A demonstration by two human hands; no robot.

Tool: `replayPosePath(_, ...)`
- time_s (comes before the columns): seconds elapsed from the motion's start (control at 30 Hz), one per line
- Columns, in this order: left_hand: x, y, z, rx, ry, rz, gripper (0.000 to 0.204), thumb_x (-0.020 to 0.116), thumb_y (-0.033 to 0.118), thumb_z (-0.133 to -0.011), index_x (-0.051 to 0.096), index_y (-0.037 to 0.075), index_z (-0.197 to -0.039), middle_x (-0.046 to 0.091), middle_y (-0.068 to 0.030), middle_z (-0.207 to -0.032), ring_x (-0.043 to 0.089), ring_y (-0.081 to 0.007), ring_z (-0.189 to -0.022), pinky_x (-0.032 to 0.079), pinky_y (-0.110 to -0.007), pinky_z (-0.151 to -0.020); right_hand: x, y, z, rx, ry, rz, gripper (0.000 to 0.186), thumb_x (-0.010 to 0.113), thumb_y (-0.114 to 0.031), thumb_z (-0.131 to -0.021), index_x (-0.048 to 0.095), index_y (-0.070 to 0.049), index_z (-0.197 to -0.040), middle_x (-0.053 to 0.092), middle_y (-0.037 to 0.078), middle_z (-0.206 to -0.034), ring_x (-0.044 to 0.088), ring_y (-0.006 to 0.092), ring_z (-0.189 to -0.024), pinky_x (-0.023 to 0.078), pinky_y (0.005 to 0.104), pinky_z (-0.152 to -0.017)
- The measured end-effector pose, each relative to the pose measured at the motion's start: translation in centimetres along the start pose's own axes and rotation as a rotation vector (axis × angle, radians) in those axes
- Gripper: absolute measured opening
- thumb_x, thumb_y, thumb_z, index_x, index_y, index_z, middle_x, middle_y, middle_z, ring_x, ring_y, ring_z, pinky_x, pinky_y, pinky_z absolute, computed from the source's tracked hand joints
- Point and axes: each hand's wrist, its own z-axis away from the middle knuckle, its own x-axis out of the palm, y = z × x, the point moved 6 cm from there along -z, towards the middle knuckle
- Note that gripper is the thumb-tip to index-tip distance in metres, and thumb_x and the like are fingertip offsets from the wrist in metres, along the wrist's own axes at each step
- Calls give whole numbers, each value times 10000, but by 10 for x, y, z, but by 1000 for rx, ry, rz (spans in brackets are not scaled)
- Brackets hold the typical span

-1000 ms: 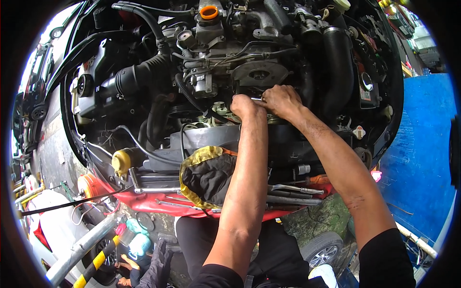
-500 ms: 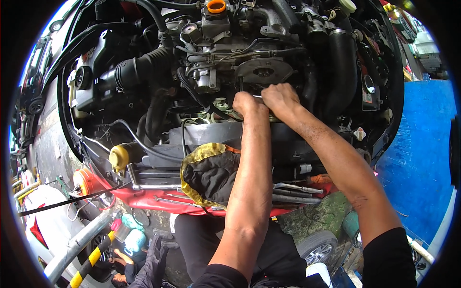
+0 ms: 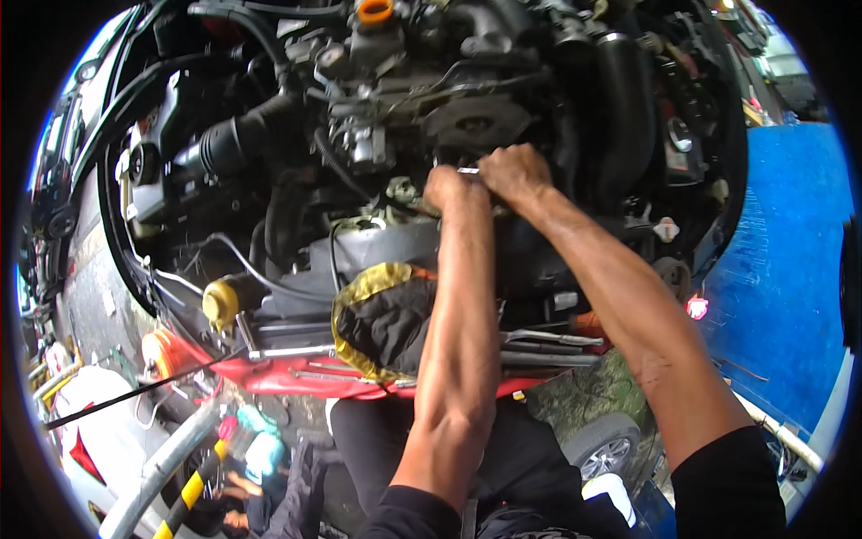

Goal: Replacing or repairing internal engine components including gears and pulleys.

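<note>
Both arms reach over the front of an open car engine bay. My left hand [image 3: 448,189] is closed low in front of a round metal pulley [image 3: 476,123]. Just to its right my right hand [image 3: 518,176] is closed too, knuckles up. Between the two fists shows a short bright stretch of a shiny metal tool [image 3: 467,171]; its ends are hidden in the hands, so its exact kind cannot be made out. The engine [image 3: 382,99], with an orange cap [image 3: 375,11] on top, lies beyond the hands and looks blurred.
A black and yellow cloth bag [image 3: 382,328], a long ratchet handle [image 3: 292,352] and several wrenches [image 3: 552,338] lie along the front edge over a red cover [image 3: 296,384]. A yellow-capped reservoir [image 3: 222,303] stands left. Another person [image 3: 247,499] is low at the lower left.
The whole view has shifted a little, so engine and hands appear slightly left and higher. Both hands stay closed at the same spot, with the metal between them more visible.
</note>
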Motion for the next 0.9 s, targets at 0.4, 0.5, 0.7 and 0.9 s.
replayPosePath(0.4, 13, 5, 38, -120, -163, 179, 356, 314, 140, -889, 427, -72, -1152, 557, -173, -938, 594, -331, -803, 550, -470, -744, -53, 23, 36, -56, -45, -54, 470, 553, -486, -873, 729, -61, -777, 694, 148, -763, 688, 307, -778, 547, 409, -706)
replayPosePath(0.5, 29, -2, 53, -262, -458, 140, 306, 344, 126, -918, 448, -85, -1113, 561, -200, -974, 599, -298, -809, 570, -411, -725, -64, 51, 63, 31, 40, -152, 540, 514, -536, -888, 724, -56, -754, 686, 149, -731, 685, 310, -754, 544, 406, -700)
replayPosePath(0.7, 49, -2, 85, -383, -918, 2, 319, 386, 222, -959, 549, -45, -1023, 596, -103, -786, 610, -277, -833, 494, -463, -900, -66, 78, 84, 134, 20, -355, 649, 479, -636, -871, 721, -48, -745, 672, 158, -700, 674, 323, -730, 539, 407, -705)
replayPosePath(0.9, 52, 2, 75, -192, -908, -46, 263, 448, 211, -992, 545, -32, -1014, 604, -108, -832, 620, -264, -819, 528, -404, -825, -47, 80, 67, 186, -5, -482, 636, 494, -630, -867, 722, -43, -773, 669, 145, -671, 676, 308, -686, 539, 403, -692)
